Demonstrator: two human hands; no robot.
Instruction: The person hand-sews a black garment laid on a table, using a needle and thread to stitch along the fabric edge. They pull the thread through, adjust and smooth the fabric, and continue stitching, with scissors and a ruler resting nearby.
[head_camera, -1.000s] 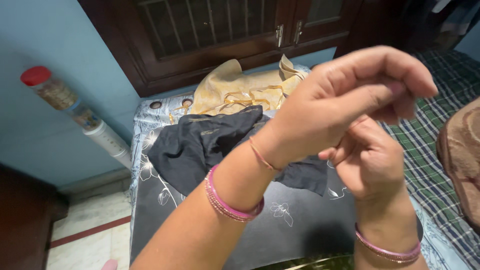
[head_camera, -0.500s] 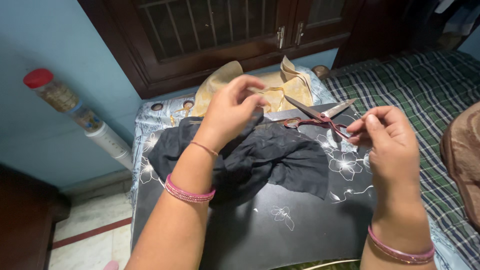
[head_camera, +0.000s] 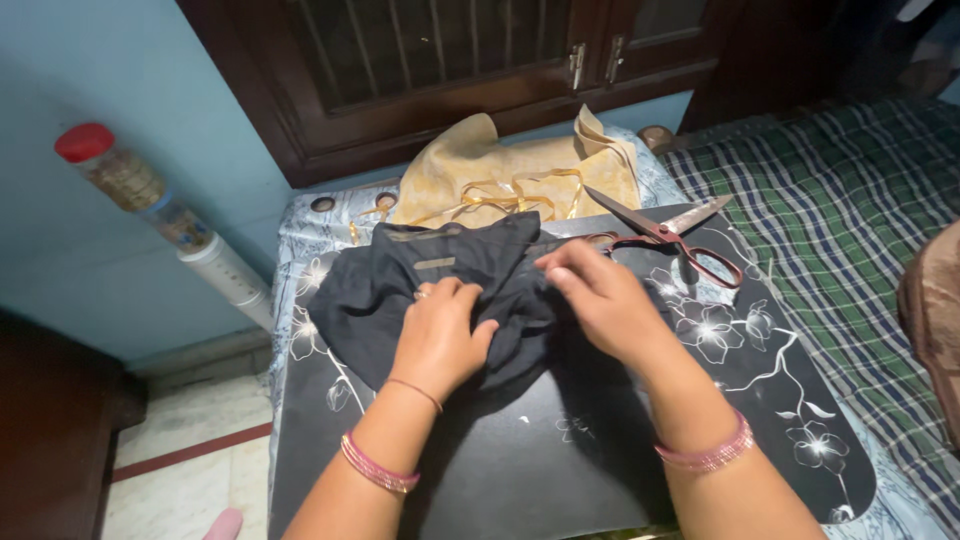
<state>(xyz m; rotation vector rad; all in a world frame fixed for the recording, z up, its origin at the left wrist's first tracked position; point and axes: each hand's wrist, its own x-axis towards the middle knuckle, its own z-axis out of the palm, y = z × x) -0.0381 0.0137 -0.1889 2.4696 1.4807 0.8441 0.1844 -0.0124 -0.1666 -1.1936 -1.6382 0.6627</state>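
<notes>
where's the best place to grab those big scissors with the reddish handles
Probably by the reddish handle loops, coming from the right side. The large metal scissors lie flat on the black floral board, open, blades pointing left and up toward the tan fabric; the loops sit nearest the right hand.

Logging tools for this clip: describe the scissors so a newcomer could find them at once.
Start at the black board with white flower prints lying over the bed. Near its far right edge, just beyond the right hand, lie the scissors, open. They are the only metal thing there, with reddish handles, beside the tan cloth.
</notes>
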